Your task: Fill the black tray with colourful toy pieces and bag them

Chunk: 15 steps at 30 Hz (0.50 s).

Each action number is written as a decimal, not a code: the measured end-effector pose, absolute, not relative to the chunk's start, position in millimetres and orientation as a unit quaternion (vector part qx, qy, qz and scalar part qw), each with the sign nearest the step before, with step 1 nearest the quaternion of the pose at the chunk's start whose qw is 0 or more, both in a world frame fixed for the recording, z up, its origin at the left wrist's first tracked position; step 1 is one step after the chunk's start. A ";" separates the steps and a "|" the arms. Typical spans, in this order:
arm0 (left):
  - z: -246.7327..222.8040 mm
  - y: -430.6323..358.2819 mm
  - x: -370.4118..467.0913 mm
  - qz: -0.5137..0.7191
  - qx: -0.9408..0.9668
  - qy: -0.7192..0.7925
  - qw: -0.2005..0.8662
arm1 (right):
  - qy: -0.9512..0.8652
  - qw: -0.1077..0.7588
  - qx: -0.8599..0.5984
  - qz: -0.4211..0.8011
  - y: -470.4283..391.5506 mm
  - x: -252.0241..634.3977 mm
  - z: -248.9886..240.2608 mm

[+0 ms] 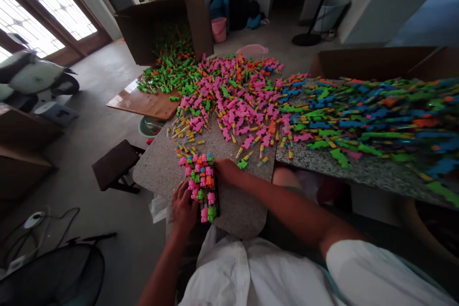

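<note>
A dark rack (217, 197) stands on the speckled table in front of me, packed with rows of small animal-shaped toys (200, 177) in pink, green, orange and blue. Along the rack's left side lies my left hand (184, 204), its fingers stretched forward and slightly apart, touching or nearly touching the toys. At the upper right edge of the rack my right hand (227, 172) is closed, its fingertips hidden beside the toys. What it holds, if anything, cannot be made out. Just right of it lies a green toy with a yellow stem (244, 161).
A large heap of pink toys (244, 100) covers the table's far part. Green toys spill from a cardboard box (199, 24) onto a wooden board (143, 105). Blue, green and orange toys (366, 114) spread over the right counter. A dark stool (116, 162) and fan (53, 272) stand left.
</note>
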<state>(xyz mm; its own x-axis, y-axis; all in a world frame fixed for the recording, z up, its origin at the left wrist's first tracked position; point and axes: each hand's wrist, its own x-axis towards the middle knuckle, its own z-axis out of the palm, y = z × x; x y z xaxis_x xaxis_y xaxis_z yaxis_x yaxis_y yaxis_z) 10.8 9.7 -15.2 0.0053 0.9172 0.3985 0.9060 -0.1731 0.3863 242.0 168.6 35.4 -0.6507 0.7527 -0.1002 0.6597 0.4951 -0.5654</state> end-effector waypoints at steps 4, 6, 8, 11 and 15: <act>-14.5 10.4 12.1 0.296 0.705 0.644 -0.001 | -0.850 0.071 -0.433 0.290 166.1 241.4 40.7; -14.9 11.0 12.0 0.293 0.708 0.642 -0.001 | -0.847 0.080 -0.437 0.293 165.1 242.3 42.5; -15.4 11.4 11.5 0.285 0.709 0.645 0.001 | -0.843 0.088 -0.445 0.289 164.2 243.6 42.3; -15.5 10.9 10.7 0.278 0.702 0.656 -0.001 | -0.842 0.078 -0.460 0.270 161.9 243.7 39.3; -14.0 8.8 13.6 0.276 0.697 0.661 0.001 | -0.852 0.078 -0.452 0.253 157.8 237.3 40.1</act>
<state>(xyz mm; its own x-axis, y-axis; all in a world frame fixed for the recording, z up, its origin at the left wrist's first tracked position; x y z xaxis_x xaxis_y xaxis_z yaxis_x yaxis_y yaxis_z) 13.6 8.8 -14.0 -0.0277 0.9231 0.3835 0.9218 -0.1249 0.3671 237.3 157.8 40.1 -0.5787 0.8098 -0.0961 0.7312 0.4631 -0.5009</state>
